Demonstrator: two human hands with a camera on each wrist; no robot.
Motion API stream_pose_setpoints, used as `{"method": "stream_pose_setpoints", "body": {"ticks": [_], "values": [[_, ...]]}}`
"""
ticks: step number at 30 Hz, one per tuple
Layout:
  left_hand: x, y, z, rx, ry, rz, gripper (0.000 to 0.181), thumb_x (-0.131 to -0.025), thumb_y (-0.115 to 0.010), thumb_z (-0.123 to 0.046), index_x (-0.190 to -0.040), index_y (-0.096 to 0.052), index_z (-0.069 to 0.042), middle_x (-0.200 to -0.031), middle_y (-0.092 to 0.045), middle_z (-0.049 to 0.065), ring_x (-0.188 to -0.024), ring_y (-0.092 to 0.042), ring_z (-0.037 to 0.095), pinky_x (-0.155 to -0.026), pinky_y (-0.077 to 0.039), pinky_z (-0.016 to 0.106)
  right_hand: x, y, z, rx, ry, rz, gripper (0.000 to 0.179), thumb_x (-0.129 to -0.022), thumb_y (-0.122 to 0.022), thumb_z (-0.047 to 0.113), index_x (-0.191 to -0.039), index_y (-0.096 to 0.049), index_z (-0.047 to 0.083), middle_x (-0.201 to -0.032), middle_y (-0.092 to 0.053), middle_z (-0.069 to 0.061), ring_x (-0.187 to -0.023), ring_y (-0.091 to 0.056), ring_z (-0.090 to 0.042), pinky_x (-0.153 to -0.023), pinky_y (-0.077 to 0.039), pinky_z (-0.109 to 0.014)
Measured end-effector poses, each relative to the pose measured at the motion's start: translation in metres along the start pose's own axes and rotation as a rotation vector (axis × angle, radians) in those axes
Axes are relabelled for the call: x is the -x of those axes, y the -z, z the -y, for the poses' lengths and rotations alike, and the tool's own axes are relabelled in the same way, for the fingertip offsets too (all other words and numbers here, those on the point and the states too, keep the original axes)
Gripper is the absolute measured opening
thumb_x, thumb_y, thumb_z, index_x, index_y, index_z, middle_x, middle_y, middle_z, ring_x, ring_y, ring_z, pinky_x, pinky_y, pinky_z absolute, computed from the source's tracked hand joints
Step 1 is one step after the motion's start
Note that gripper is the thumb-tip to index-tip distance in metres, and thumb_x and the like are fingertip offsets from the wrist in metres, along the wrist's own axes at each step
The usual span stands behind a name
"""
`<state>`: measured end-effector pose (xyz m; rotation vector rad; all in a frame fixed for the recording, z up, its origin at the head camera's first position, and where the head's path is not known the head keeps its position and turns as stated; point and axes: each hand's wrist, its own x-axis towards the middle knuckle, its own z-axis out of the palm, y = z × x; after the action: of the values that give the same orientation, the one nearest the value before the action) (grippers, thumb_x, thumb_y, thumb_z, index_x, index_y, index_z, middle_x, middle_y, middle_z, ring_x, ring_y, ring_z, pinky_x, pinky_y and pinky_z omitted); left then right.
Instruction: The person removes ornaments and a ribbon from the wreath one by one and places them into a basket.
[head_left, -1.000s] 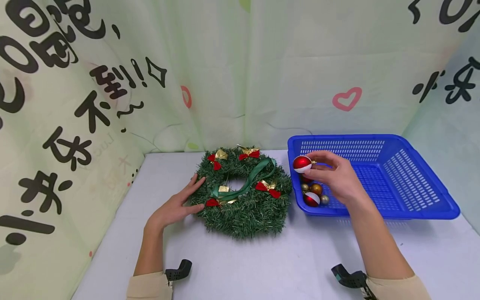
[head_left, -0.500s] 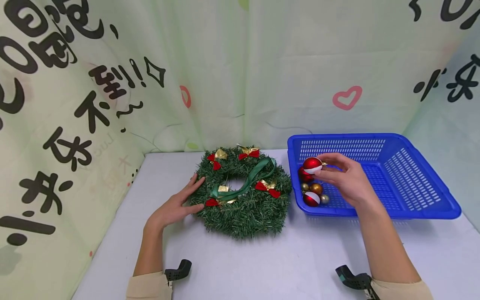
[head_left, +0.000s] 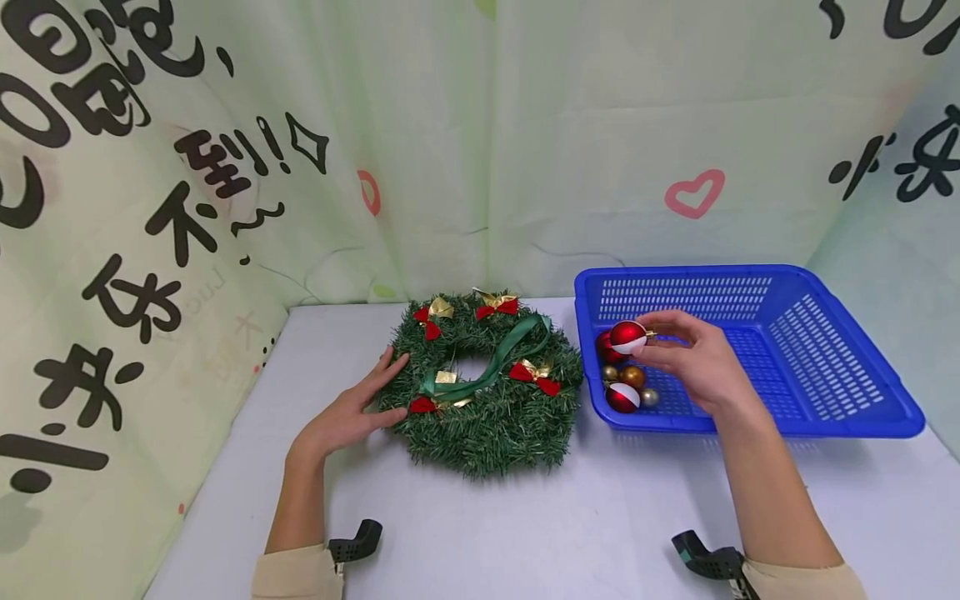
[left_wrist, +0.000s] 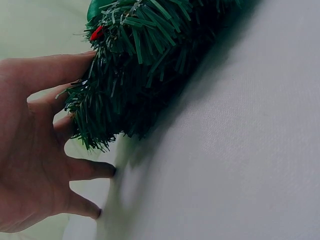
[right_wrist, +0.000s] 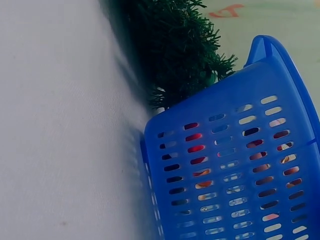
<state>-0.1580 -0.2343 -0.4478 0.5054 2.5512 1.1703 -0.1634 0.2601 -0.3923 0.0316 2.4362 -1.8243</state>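
A green wreath (head_left: 487,433) with red and gold bows (head_left: 535,377) and a green ribbon (head_left: 498,367) lies on the white table. My left hand (head_left: 352,417) rests on its left edge, fingers spread; in the left wrist view thumb and fingers touch the needles (left_wrist: 115,90). Over the blue basket (head_left: 750,429), my right hand (head_left: 693,358) pinches a red and white Christmas ball (head_left: 627,336) near its gold cap. Below it in the basket lie another red and white ball (head_left: 622,398), a red ball (head_left: 607,350) and small gold balls (head_left: 632,378).
The basket stands right of the wreath, close beside it. Its slotted wall (right_wrist: 225,150) hides most of its contents in the right wrist view. A printed cloth backdrop (head_left: 525,167) encloses the table (head_left: 487,533) at the back and sides.
My right hand has shifted slightly right with the red and white Christmas ball, then lowered it a little over the basket. My left hand stays on the wreath.
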Motion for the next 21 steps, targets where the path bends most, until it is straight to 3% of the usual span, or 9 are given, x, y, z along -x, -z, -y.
{"method": "stream_pose_setpoints", "body": {"ticks": [3, 8, 11, 14, 17, 21], "values": [[0.0001, -0.0003, 0.0002, -0.001, -0.001, 0.001, 0.082, -0.101, -0.068, -0.040, -0.168, -0.020, -0.035, -0.177, 0.002, -0.004, -0.161, -0.011, 0.039, -0.121, -0.025, 0.069, 0.0010, -0.0001, 0.0005, 0.089, -0.009, -0.013, 0.055, -0.094, -0.080, 0.025, -0.141, -0.057, 0.009, -0.131, -0.058, -0.004, -0.100, -0.068, -0.001, -0.085, -0.057, -0.018], [0.0002, -0.0004, 0.0004, -0.004, 0.000, 0.001, 0.082, -0.101, -0.068, -0.040, -0.168, -0.020, -0.035, -0.177, 0.001, -0.004, -0.161, -0.012, 0.040, -0.121, -0.025, 0.070, 0.0008, -0.0014, 0.0007, 0.144, -0.021, -0.001, 0.056, -0.095, -0.079, 0.024, -0.143, -0.057, 0.008, -0.142, -0.056, -0.015, -0.105, -0.066, -0.007, -0.086, -0.054, -0.019], [0.0005, -0.0001, -0.0005, -0.009, 0.002, 0.000, 0.082, -0.101, -0.068, -0.040, -0.168, -0.020, -0.034, -0.177, 0.001, -0.004, -0.161, -0.013, 0.041, -0.121, -0.025, 0.071, 0.0008, -0.0021, 0.0008, 0.177, -0.033, 0.011, 0.055, -0.095, -0.078, 0.024, -0.144, -0.057, 0.008, -0.145, -0.055, -0.019, -0.116, -0.065, -0.023, -0.092, -0.054, -0.028], [0.0008, 0.0003, -0.0009, -0.010, 0.004, -0.002, 0.082, -0.101, -0.068, -0.040, -0.168, -0.020, -0.034, -0.177, 0.001, -0.004, -0.161, -0.013, 0.041, -0.121, -0.025, 0.070, 0.0010, -0.0027, 0.0006, 0.200, -0.038, 0.026, 0.054, -0.095, -0.078, 0.024, -0.143, -0.058, 0.008, -0.145, -0.055, -0.021, -0.127, -0.061, -0.040, -0.099, -0.054, -0.046], [0.0010, 0.0005, -0.0014, -0.008, 0.005, -0.002, 0.082, -0.101, -0.068, -0.040, -0.168, -0.020, -0.034, -0.177, 0.001, -0.004, -0.161, -0.012, 0.040, -0.121, -0.025, 0.070, 0.0011, -0.0033, -0.0005, 0.220, -0.041, 0.041, 0.052, -0.096, -0.077, 0.024, -0.142, -0.059, 0.007, -0.145, -0.055, -0.022, -0.131, -0.059, -0.044, -0.102, -0.052, -0.057], [0.0014, 0.0008, -0.0016, -0.006, 0.003, 0.000, 0.082, -0.102, -0.068, -0.040, -0.168, -0.020, -0.033, -0.177, 0.001, -0.003, -0.161, -0.011, 0.040, -0.121, -0.025, 0.070, 0.0003, -0.0047, -0.0024, 0.253, -0.033, 0.051, 0.050, -0.096, -0.076, 0.023, -0.142, -0.060, 0.008, -0.145, -0.057, -0.022, -0.129, -0.061, -0.044, -0.098, -0.056, -0.054]]}}
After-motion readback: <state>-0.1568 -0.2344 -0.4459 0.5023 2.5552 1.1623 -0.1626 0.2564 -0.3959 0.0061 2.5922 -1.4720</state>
